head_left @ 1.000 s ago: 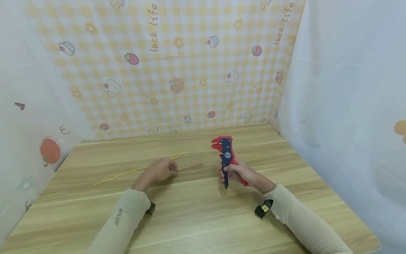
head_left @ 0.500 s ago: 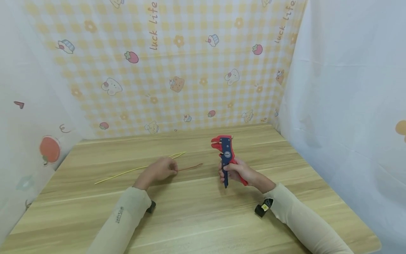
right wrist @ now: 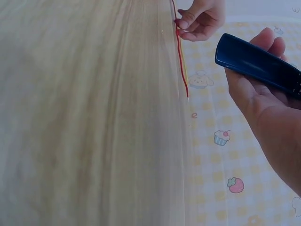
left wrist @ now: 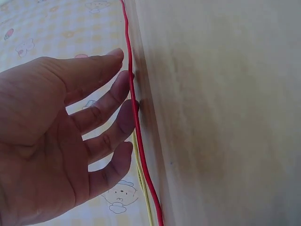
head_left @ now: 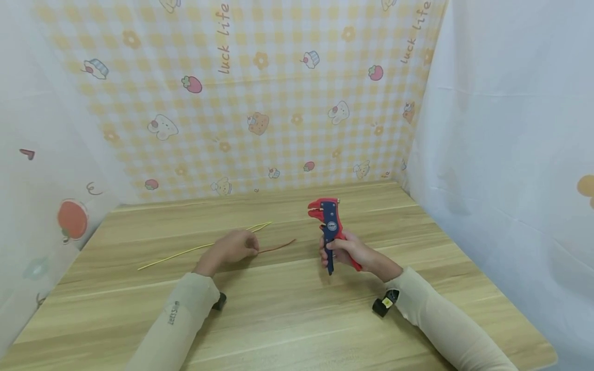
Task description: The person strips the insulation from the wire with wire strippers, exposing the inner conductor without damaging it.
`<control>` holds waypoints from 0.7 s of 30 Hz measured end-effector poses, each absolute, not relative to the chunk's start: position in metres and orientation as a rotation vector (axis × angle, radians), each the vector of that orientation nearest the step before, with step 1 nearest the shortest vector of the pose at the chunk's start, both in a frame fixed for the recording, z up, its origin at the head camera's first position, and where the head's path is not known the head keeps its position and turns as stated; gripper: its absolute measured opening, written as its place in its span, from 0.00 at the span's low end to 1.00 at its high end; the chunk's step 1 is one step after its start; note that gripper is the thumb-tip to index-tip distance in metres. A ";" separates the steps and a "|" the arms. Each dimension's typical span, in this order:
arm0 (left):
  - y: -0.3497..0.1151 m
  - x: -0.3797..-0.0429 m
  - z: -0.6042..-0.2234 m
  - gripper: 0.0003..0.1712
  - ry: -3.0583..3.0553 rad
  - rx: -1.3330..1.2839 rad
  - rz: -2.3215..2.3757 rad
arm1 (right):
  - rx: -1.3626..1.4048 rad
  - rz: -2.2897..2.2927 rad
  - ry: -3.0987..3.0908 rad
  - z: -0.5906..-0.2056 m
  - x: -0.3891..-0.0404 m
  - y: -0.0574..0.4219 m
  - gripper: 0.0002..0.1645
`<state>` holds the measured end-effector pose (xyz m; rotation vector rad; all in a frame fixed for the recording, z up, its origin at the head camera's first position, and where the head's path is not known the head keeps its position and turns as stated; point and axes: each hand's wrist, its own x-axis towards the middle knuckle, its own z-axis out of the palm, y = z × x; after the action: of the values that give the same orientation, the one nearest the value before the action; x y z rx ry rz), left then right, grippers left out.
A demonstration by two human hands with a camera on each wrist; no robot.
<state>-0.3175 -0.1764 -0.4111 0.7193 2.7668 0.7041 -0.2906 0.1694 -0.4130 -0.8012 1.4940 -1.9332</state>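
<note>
A thin red wire (head_left: 277, 248) lies along the wooden table beside my left hand (head_left: 235, 247). In the left wrist view the left hand's fingers are loosely bent. Their fingertips (left wrist: 128, 110) are right at the red wire, while the thumb stays a little apart from them. My right hand (head_left: 350, 251) grips a red and dark-blue wire stripper (head_left: 331, 219) by its handles, head upward and jaws facing left. Only one dark handle (right wrist: 256, 60) of it shows in the right wrist view. There the red wire's end (right wrist: 187, 96) has a thin pale tip.
Yellow wire (head_left: 178, 253) lies on the wooden table (head_left: 287, 319) behind and to the left of the left hand, partly hidden by it. A checked cloth (head_left: 278, 93) hangs behind the table, with a white sheet (head_left: 492, 154) at the right.
Near the left hand the red wire sits slightly lower in the head view and shows a little more clearly. The right hand and wire stripper have barely moved.
</note>
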 end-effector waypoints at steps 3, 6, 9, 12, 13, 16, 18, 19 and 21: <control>-0.178 -0.319 -0.412 0.02 2.768 0.705 0.707 | -0.800 -1.931 1.494 -0.413 -0.291 0.169 0.10; -0.179 -0.321 -0.413 0.02 2.780 0.685 0.715 | -0.801 -1.929 1.494 -0.413 -0.291 0.169 0.10; -0.180 -0.323 -0.414 0.04 2.807 0.680 0.726 | -0.803 -1.925 1.491 -0.413 -0.291 0.169 0.11; -0.182 -0.325 -0.413 0.07 2.844 0.657 0.735 | -0.804 -1.922 1.487 -0.413 -0.291 0.170 0.10; -0.182 -0.325 -0.413 0.07 2.855 0.652 0.736 | -0.802 -1.921 1.487 -0.413 -0.291 0.170 0.10; -0.183 -0.325 -0.411 0.09 2.899 0.616 0.722 | -0.796 -1.924 1.485 -0.413 -0.291 0.170 0.10; -0.184 -0.325 -0.410 0.11 2.925 0.588 0.715 | -0.794 -1.924 1.485 -0.413 -0.290 0.169 0.10; -0.184 -0.325 -0.409 0.12 2.938 0.579 0.713 | -0.796 -1.923 1.484 -0.412 -0.290 0.169 0.10; -0.185 -0.326 -0.409 0.14 2.958 0.557 0.718 | -0.800 -1.921 1.484 -0.412 -0.290 0.169 0.11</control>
<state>-0.3259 -0.1851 -0.4085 0.5565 2.9583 0.7183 -0.2904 0.1688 -0.4123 -0.7996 1.4836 -1.9215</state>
